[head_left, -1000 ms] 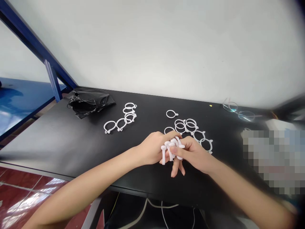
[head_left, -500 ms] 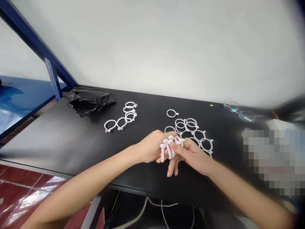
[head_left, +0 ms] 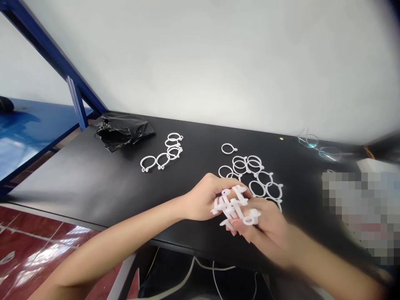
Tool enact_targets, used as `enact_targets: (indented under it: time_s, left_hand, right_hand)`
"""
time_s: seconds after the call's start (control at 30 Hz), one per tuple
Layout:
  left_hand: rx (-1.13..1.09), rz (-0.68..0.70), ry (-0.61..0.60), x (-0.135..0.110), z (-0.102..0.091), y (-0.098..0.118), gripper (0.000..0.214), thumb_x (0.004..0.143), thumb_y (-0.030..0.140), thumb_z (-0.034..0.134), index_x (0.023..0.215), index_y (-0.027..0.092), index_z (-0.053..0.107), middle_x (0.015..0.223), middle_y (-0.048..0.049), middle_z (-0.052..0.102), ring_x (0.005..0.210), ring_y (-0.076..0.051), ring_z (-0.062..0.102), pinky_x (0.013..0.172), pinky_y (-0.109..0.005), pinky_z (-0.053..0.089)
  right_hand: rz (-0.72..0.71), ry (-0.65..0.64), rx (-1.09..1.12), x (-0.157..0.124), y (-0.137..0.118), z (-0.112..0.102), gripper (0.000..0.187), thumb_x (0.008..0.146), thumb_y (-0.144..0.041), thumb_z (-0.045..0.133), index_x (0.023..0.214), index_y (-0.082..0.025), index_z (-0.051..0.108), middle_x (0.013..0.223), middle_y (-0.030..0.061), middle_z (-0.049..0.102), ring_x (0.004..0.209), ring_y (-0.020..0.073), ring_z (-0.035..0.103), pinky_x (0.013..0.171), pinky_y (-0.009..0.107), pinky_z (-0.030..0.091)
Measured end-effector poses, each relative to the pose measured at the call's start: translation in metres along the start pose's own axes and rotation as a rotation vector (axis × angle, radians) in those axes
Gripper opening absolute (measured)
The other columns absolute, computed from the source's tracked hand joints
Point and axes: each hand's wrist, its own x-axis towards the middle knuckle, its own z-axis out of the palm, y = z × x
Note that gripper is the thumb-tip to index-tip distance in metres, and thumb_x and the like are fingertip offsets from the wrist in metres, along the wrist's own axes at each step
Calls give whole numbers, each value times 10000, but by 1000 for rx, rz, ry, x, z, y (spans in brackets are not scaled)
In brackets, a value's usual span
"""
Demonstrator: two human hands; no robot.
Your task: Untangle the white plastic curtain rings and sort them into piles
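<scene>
A bunch of white plastic curtain rings (head_left: 230,207), each with a small eyelet, is gathered between my two hands above the front of the black table. My left hand (head_left: 203,199) comes from the left with its fingers curled round the bunch, their tips mostly hidden. From the right, my right hand (head_left: 270,223) grips the same rings, its thumb pressed against them underneath. Some rings appear to sit around the fingers of my right hand. Just beyond my hands lies a loose group of curtain rings (head_left: 258,181), partly overlapping.
A smaller row of rings (head_left: 163,161) lies left of my hands. A crumpled black plastic bag (head_left: 125,131) sits at the table's (head_left: 78,175) back left. Eyeglasses (head_left: 328,153) rest at the back right, near a blurred-out item (head_left: 359,216). Cables (head_left: 184,279) hang below the front edge.
My right hand has turned and come slightly nearer and lower, and the bunched rings have tilted, their eyelets now spread toward the right hand. The view has shifted a little.
</scene>
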Motion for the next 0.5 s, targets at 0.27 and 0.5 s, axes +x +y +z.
enact_targets:
  time_s: [0.27, 0.5]
  left_hand:
    - [-201, -253, -99, -1, -4, -2, 306, 933, 352, 481, 952, 120, 679, 775, -69, 679, 662, -149, 637, 591, -230, 498]
    - [425, -179, -11, -2, -48, 0, 214, 767, 80, 529, 914, 136, 674, 758, -20, 684, 642, -125, 596, 609, -210, 421]
  right_hand:
    - [49, -98, 243, 2, 4, 3, 430, 1006, -313, 390, 672, -212, 641, 523, 11, 614, 563, 152, 631, 599, 284, 535]
    - [276, 214, 537, 11, 37, 3, 257, 960, -407, 522, 1046, -208, 660, 835, 46, 723, 613, 144, 689, 529, 237, 529]
